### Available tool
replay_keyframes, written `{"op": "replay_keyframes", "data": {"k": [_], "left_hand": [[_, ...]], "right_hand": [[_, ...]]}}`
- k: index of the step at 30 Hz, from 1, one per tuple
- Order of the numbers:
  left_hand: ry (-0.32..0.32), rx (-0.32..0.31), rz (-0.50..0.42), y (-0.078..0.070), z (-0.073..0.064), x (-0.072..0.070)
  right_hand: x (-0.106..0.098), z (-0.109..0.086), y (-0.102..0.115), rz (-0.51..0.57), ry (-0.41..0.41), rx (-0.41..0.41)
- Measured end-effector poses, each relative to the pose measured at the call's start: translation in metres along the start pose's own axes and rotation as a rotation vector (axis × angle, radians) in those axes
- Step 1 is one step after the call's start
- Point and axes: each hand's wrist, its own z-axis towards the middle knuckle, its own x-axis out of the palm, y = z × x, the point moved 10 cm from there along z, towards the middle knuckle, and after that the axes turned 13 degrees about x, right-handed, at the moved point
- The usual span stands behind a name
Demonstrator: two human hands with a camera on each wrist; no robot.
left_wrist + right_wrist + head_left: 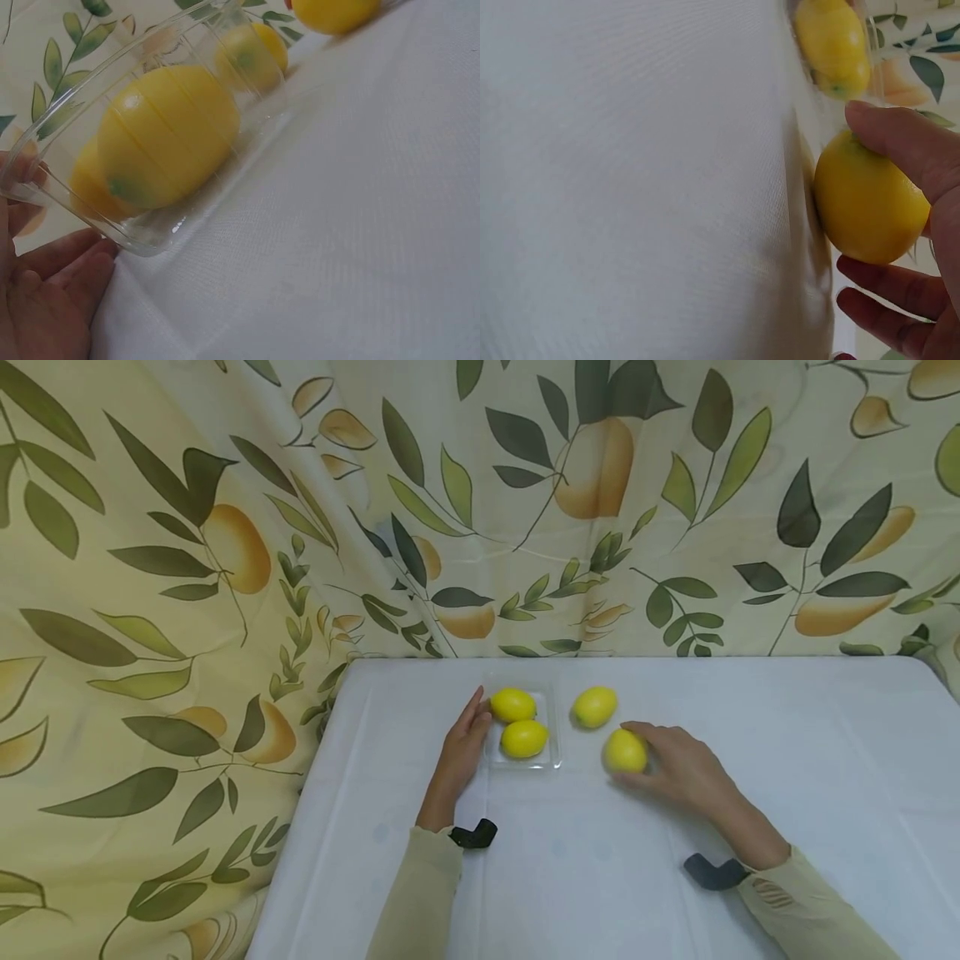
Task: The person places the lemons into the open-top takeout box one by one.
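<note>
Two yellow lemons, a far one (513, 705) and a near one (524, 739), lie in a clear plastic box (553, 752). My left hand (462, 753) rests along the box's left side, fingers extended; in the left wrist view its fingertips meet the box's wall and lower corner. A third lemon (626, 751) sits between the thumb and fingers of my right hand (686, 770), to the right of the box. The right wrist view shows the thumb on one end of this lemon (870, 199) and fingers at the other. Just beyond it lies another lemon (595, 707) on the cloth.
A white cloth (570, 877) covers the table. Behind it and to the left hangs a curtain (420, 602) printed with leaves and fruit. Black straps sit on both wrists, with a dark piece (474, 834) jutting out at the left one.
</note>
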Motion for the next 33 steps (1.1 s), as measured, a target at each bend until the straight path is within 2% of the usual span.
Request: {"op": "replay_keyframes", "data": {"k": [12, 19, 33], "left_hand": [[0.002, 0.007, 0.0, 0.0, 0.0, 0.0], [0.005, 0.002, 0.007, -0.001, -0.001, 0.0], [0.002, -0.004, 0.009, -0.001, 0.0, 0.0]], "right_hand": [[-0.002, 0.0, 0.008, 0.056, -0.009, -0.021], [-0.014, -0.004, 0.028, 0.118, -0.065, -0.073], [-0.021, 0.003, 0.076, 0.201, -0.06, -0.151]]}}
